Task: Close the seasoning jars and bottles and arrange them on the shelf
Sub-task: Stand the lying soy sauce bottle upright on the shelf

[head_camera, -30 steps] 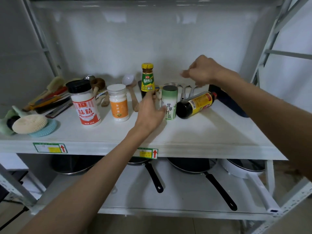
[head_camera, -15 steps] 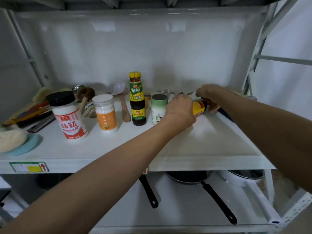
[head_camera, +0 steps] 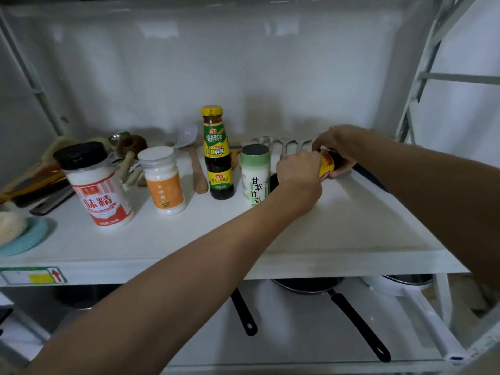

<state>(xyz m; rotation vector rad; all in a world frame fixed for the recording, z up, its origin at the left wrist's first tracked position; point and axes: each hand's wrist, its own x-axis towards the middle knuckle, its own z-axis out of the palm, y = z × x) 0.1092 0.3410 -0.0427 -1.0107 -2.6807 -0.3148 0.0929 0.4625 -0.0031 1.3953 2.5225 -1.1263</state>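
I see both hands on the dark bottle (head_camera: 327, 165) lying on its side on the shelf (head_camera: 338, 234), at about 2 o'clock from the middle. My left hand (head_camera: 299, 175) wraps its fingers around the body of the bottle. My right hand (head_camera: 335, 144) is curled over the far end, where the neck is. I cannot see the cap, because the hands hide it.

Just beside the left hand, at 9 o'clock from it, stands the green jar (head_camera: 255, 174). My left arm crosses in front of its bottom. Next to it at 9 o'clock stands the tall bottle (head_camera: 217, 152) with a yellow cap. Further left stand the orange jar (head_camera: 162, 180) with a white lid and the big jar (head_camera: 94, 184) with a black lid. All four stand upright in a row.

Behind the row lie a wooden spoon (head_camera: 198, 171) and a white scoop (head_camera: 186, 136). Some metal tools (head_camera: 286, 147) lie behind the hands. At the far left, at 9 o'clock, sits a pile of tools (head_camera: 35, 180) and a sponge (head_camera: 10, 226) on a blue dish (head_camera: 29, 239).

On the lower shelf are pans with black handles (head_camera: 357, 323).
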